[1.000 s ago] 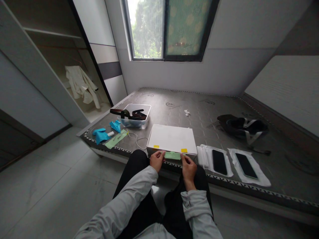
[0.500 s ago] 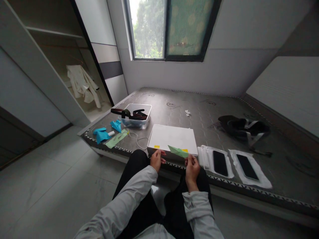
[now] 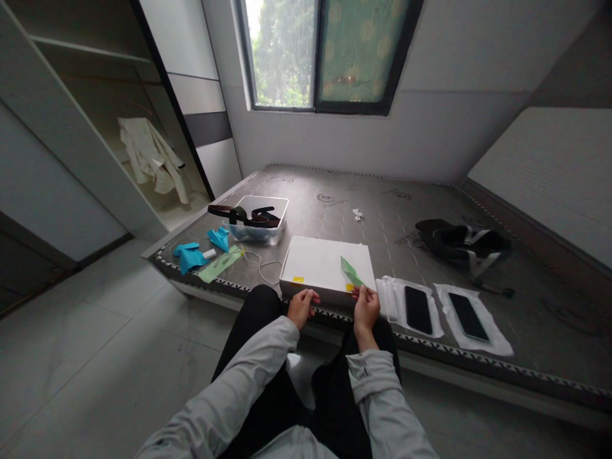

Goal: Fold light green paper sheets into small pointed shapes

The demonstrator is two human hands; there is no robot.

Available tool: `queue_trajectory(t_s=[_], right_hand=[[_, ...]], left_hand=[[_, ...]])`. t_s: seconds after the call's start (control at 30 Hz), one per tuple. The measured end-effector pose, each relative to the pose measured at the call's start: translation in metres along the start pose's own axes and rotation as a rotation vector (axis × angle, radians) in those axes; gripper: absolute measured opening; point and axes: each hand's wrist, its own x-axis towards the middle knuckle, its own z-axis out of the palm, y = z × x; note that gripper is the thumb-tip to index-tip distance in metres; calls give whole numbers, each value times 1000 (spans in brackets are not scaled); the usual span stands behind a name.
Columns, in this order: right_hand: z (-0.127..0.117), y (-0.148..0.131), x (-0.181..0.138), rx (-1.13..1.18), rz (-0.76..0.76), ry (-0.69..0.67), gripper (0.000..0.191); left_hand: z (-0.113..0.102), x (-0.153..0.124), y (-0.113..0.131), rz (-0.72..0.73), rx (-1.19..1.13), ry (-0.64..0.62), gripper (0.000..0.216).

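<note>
Mattress (image 3: 325, 220) before us carries a white box (image 3: 320, 260) at its near edge, with two smartphones (image 3: 417, 309) to the right. Our left hand (image 3: 301, 307) curls loosely near the box's front; whether it holds anything, we cannot tell. Our right hand (image 3: 366, 307) pinches a green strip (image 3: 351, 272), slanting up by the box's right front.

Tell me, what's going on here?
A person sits at the edge of a mattress, pinching a folded green strip in the right hand near the front of a closed white box. The left hand is loosely curled by the box's front edge, with nothing visible in it. To the right, two dark phones lie on white wrapping.
</note>
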Motion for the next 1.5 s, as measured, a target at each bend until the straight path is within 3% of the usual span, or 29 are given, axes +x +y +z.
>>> queue_trajectory(t_s=[0.23,0.37,0.47,0.67,0.83,0.97,1.17,1.5], right_hand=[[5,13,8,-41,0,31,59],[0,9,2,-155,-36,-41,56],[-4,4,-11,-280,-78,-239,42],[-12,8,-49,-565,-175,-805,12],[-18,11,-55,-687,-213,-946,11],[-16,-2,-50,-673,-245,-860,18],[-16,-26,-32,-621,-286,-494,28],[-15,-38,27,-711,-356,-41,34]], left_hand=[[1,-2,4,-23,40,-26,39],[1,-2,6,-26,77,-38,41],[2,-4,7,-18,124,-48,44],[2,-8,11,39,313,-108,54],[-9,-10,13,133,640,-148,36],[-17,-10,5,115,852,-212,23],[-20,-12,-10,103,967,-358,14],[-23,-13,-13,84,1012,-374,16]])
